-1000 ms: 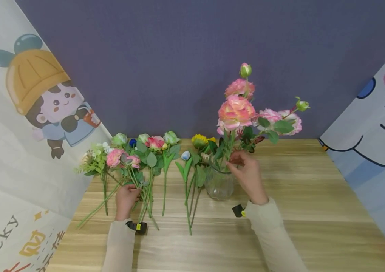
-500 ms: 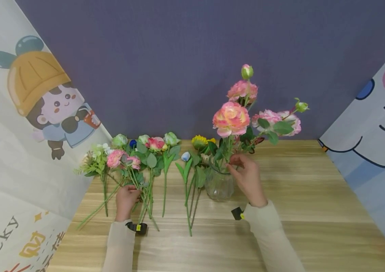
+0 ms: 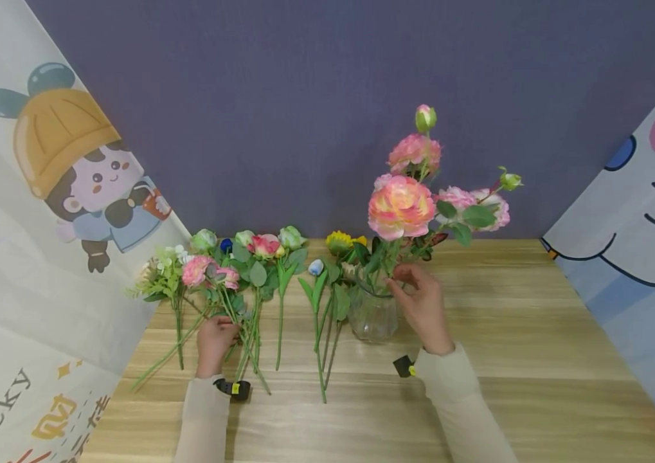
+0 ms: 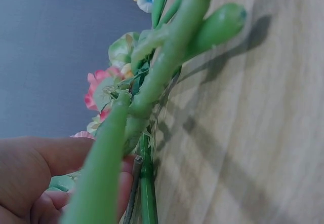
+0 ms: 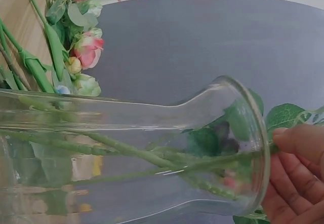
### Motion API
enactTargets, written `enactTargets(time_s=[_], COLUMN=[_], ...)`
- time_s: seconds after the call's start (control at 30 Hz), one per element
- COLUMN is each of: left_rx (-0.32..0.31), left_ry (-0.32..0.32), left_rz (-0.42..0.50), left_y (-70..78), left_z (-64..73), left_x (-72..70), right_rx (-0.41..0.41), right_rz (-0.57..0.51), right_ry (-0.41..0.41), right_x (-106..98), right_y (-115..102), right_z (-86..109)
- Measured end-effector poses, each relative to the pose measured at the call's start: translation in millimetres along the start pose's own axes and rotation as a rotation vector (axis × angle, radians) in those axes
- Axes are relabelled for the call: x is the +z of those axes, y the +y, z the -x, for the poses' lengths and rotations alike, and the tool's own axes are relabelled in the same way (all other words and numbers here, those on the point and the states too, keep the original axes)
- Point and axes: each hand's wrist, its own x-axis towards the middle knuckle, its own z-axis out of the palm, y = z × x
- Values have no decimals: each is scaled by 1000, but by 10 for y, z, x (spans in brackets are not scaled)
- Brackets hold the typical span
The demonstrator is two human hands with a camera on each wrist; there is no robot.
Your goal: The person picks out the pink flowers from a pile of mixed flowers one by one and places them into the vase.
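Note:
At the rim of a clear glass vase [image 3: 373, 319], my right hand [image 3: 422, 310] pinches the green stem [image 5: 228, 159] of a flower between thumb and fingers. Above the hand stands a large pink-orange peony [image 3: 401, 207], with a second pink bloom [image 3: 414, 153] and a bud [image 3: 425, 118] higher up. Crossing stems show through the glass in the right wrist view. On the left, my left hand [image 3: 216, 345] holds flower stems low over the table, below the pink flowers [image 3: 195, 269]. In the left wrist view, thick green stems [image 4: 164, 64] partly cover its fingers.
Several flowers lie in a row along the wooden table [image 3: 535, 360], among them a red-pink rose [image 3: 265, 244], a blue-white tulip [image 3: 315, 266] and a yellow sunflower [image 3: 339, 242]. A dark wall [image 3: 304, 116] stands behind. Paler pink blooms [image 3: 457, 198] lean right from the vase.
The large peony has dipped and turned more toward the camera, swaying left and then back right. Its bud has shifted slightly right. The right hand sits marginally lower; the left hand stays put.

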Motion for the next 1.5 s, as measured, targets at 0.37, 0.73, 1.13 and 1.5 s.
enactTargets(time_s=[0.37, 0.73, 1.13, 1.5], left_rx=[4, -9, -31, -55], left_ry=[5, -6, -30, -46], left_rz=[19, 44, 87, 123], left_y=[-14, -6, -8, -22], left_z=[-4, 9, -1, -19], left_x=[8, 5, 2, -2], right_rx=[2, 24, 120, 160], right_rz=[-56, -139, -54, 65], right_ry=[66, 120, 101, 70], right_x=[-26, -49, -60, -37], right_y=[1, 32, 224, 428], right_z=[13, -8, -23, 24])
